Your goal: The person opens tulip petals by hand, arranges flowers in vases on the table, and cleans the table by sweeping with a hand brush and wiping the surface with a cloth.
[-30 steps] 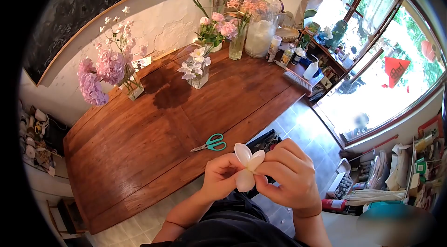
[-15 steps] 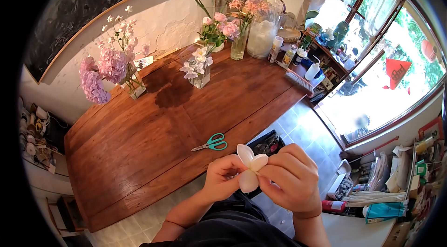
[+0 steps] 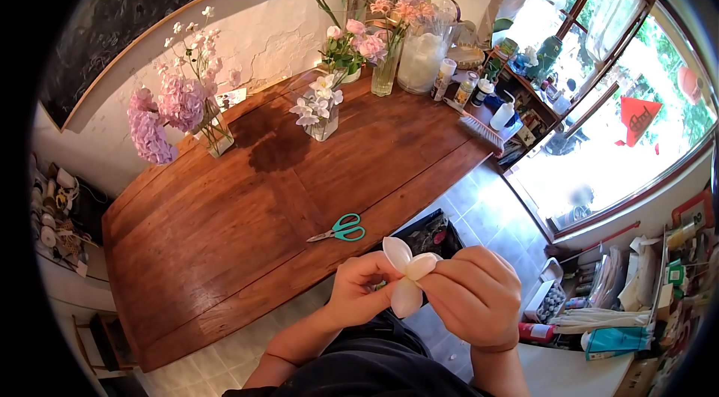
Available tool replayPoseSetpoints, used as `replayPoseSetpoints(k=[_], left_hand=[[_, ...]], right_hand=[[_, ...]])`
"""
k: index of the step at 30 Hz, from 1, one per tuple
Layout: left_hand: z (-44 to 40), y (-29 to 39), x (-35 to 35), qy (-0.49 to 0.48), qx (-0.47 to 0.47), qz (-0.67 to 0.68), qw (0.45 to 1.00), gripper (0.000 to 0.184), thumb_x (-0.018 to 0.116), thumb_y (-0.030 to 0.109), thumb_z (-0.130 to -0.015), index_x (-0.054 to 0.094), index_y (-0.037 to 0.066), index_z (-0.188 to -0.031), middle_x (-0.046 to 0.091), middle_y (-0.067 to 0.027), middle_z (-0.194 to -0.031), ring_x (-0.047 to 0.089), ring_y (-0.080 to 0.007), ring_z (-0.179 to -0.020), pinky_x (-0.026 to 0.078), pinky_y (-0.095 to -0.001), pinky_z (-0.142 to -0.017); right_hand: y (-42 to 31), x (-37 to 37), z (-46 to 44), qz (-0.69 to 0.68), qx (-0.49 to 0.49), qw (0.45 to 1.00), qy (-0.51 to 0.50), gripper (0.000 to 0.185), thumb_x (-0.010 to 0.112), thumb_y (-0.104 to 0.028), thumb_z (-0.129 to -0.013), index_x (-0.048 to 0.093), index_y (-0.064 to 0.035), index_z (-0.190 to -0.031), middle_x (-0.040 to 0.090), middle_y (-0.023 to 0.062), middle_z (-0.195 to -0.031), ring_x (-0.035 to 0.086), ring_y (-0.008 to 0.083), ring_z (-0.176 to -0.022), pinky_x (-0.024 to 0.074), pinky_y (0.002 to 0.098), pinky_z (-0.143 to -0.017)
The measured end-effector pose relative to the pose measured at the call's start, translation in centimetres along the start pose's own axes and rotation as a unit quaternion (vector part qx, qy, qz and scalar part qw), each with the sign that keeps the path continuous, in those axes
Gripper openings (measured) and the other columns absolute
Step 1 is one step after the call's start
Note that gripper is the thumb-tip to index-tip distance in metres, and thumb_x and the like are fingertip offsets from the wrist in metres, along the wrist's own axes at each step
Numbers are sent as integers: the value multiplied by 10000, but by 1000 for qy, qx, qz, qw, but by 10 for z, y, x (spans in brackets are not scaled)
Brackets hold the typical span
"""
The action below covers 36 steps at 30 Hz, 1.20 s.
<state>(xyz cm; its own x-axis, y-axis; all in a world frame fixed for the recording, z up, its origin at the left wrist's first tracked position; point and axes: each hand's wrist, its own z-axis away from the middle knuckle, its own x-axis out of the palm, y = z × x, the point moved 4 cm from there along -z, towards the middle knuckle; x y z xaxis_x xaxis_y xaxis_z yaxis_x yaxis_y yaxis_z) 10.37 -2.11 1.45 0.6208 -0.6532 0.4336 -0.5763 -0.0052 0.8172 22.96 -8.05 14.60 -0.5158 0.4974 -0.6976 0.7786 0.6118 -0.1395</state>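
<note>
A white flower (image 3: 407,297) with a few broad, rounded petals is held up in front of my body, off the table's near edge. My left hand (image 3: 361,288) pinches it from the left, near its centre. From the right, the fingertips of my right hand (image 3: 479,294) close on a petal. The flower's underside and any stem are hidden by my fingers. Scissors with teal handles (image 3: 348,228) lie on the wooden table (image 3: 202,247) just beyond my hands, touched by neither.
Along the table's back stand vases of pink hydrangeas (image 3: 181,105), white flowers (image 3: 318,103) and pink roses (image 3: 369,46). A brush (image 3: 481,133), bottles and a spray bottle (image 3: 503,114) sit at the right end. A black crate (image 3: 434,236) is below the near edge.
My right hand has shifted slightly right and down, and the flower has moved slightly down and right with its petals spread a little more. The scissors and vases stay in place.
</note>
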Motion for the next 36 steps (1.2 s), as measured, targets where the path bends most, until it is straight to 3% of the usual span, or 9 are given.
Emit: replayPoseSetpoints(k=[3,6,9,12,15,18,21,36], left_hand=[[0,3,2,-3,-4,15,1000,132,655,36,-889,613,-10,-1006,657,-63,-936,625,-92,-841,501,-242,-748],[8,-5,-4,-6,-29,37,999,321,705,31,-825,605,-54,-1119,632,-85,-1084,613,-141,-964,491,-297,-849],[7,-2,-3,-11,-29,66,997,344,713,47,-827,599,-51,-1136,633,-83,-1087,616,-138,-964,493,-296,-852],[8,1,-2,-9,-33,59,998,342,714,43,-828,599,-48,-1138,635,-81,-1079,618,-137,-961,493,-293,-852],[2,14,6,2,-35,43,998,91,637,2,-880,613,-6,-967,652,-63,-972,621,-110,-872,500,-259,-775],[1,14,7,11,-1,61,998,90,638,-8,-875,615,-4,-963,652,-59,-979,621,-109,-870,501,-261,-776],[5,10,2,3,-4,60,998,254,698,16,-834,608,-43,-1065,622,-69,-1010,603,-124,-897,490,-282,-798],[6,16,2,27,14,36,999,232,735,15,-799,620,-42,-992,637,-89,-971,621,-146,-867,503,-292,-762]], right_hand=[[-3,1,2,30,-21,999,6,282,695,-35,-599,625,24,-866,603,90,-809,561,185,-647,494,272,-541],[-5,2,1,37,-42,998,6,282,698,-43,-599,627,33,-861,602,98,-806,565,183,-648,499,271,-545],[-7,3,0,37,-62,997,3,250,695,-38,-617,627,35,-846,599,103,-799,565,181,-651,497,265,-540],[-11,3,-1,47,-78,996,1,208,685,-27,-644,627,33,-835,599,103,-798,562,179,-650,492,259,-534],[-14,3,-1,62,-89,994,2,185,675,-20,-664,633,27,-839,605,100,-812,563,178,-666,494,257,-538],[-16,2,0,60,-90,994,18,184,672,-20,-673,643,16,-851,613,95,-834,569,181,-698,502,260,-552],[-14,5,4,40,-85,995,31,185,670,-20,-680,654,7,-862,620,91,-853,575,185,-730,509,264,-567],[-24,2,14,118,-108,986,42,200,687,-49,-683,646,-30,-878,649,115,-899,591,210,-790,528,290,-627]])
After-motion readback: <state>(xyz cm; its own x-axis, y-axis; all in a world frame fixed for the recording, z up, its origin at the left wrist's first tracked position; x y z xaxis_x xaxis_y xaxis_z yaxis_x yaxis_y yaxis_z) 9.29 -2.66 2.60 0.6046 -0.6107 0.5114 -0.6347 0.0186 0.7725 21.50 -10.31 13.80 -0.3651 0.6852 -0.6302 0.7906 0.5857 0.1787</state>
